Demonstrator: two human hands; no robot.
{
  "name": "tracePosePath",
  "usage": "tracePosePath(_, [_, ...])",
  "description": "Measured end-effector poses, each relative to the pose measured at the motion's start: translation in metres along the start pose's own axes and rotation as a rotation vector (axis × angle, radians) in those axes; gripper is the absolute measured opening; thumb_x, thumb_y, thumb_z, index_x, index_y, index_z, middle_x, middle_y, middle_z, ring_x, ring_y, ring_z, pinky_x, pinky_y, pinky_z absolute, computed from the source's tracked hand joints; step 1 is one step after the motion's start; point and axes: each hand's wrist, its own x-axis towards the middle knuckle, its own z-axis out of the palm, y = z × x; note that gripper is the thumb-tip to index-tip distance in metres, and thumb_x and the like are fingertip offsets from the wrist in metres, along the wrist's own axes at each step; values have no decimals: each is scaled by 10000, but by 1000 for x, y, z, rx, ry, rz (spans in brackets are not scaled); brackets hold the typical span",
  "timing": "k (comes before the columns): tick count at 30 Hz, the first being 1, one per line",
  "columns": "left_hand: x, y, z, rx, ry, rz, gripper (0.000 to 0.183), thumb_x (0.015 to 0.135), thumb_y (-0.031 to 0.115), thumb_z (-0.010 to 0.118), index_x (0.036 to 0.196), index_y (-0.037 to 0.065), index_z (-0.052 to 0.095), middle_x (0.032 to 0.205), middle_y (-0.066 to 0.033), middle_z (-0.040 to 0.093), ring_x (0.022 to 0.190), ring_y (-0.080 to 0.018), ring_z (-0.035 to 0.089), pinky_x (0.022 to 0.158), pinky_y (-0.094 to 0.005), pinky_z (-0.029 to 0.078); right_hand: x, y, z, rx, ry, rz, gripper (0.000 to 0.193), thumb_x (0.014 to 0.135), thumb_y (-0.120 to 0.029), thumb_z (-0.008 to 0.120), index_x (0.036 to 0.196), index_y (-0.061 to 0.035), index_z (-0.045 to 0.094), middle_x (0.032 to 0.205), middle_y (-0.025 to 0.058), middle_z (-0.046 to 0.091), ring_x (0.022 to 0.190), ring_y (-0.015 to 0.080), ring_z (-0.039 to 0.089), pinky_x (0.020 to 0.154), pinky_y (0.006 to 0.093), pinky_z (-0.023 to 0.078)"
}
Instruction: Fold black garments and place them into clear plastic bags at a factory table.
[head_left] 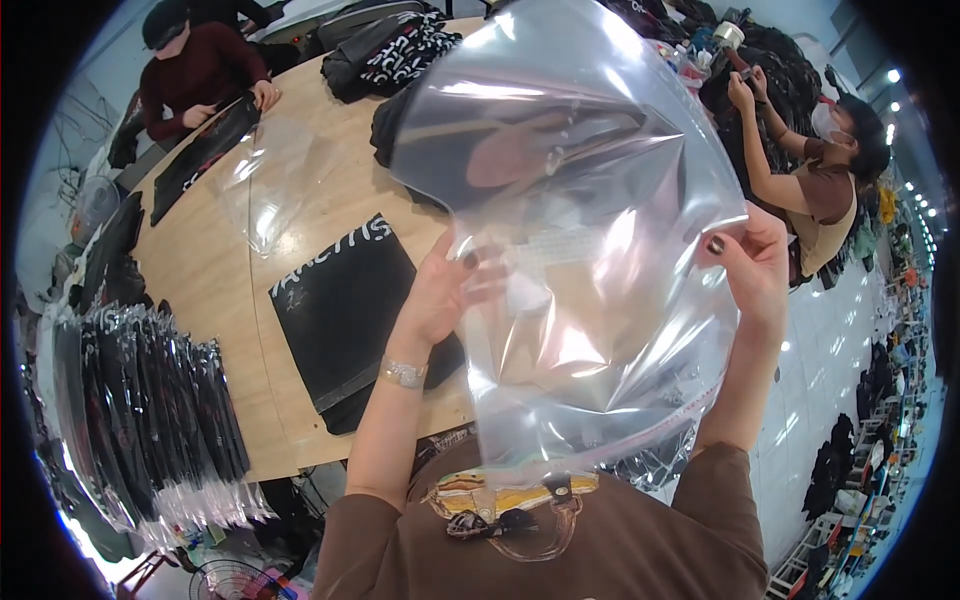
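Note:
A large transparent plastic bag (600,330) is held up in front of me, shiny and creased, spread between both hands. My left hand (445,290) grips its left edge; the fingers show blurrily through the film. On the other side, my right hand (755,260) pinches the right edge, thumb in front. Below and left of the bag, a folded black garment (345,315) with white lettering lies on the wooden table (210,290), close to my left forearm. The bag covers part of the table and whatever lies behind it.
Packed black garments in plastic (150,400) stand in a row at the left. A flat transparent bag (265,195) lies farther back, near a person (205,70) handling a black garment. Dark garments (390,55) are heaped at the far edge. Another person (815,180) stands at the right.

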Motion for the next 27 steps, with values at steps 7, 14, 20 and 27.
tracePosePath(7, [-30,18,-11,-25,144,-130,506,777,-6,618,1244,41,430,956,-73,613,898,-169,599,777,-316,502,14,62,-11,-57,32,254,147,818,-85,607,919,20,628,716,40,629,559,82,564,510,210,434])
tracePosePath(14, [-40,83,-33,359,296,182,349,794,-64,553,1135,-7,509,988,-65,603,888,-124,604,746,-238,515,22,100,25,154,-115,379,224,811,-53,612,1028,0,636,870,13,645,754,55,574,692,192,454])
tracePosePath(20, [-65,138,-4,541,496,393,689,773,-91,563,1347,40,207,981,-130,588,885,-167,610,702,-254,532,30,87,61,40,24,189,126,777,-44,640,884,10,678,1030,110,603,970,111,544,771,208,438])
tracePosePath(27, [-103,158,7,396,224,589,812,754,-109,551,1413,74,111,945,-100,574,788,-145,582,721,-285,490,14,41,67,16,81,-435,172,694,-17,637,859,3,679,1301,201,437,1281,270,326,1036,399,241])
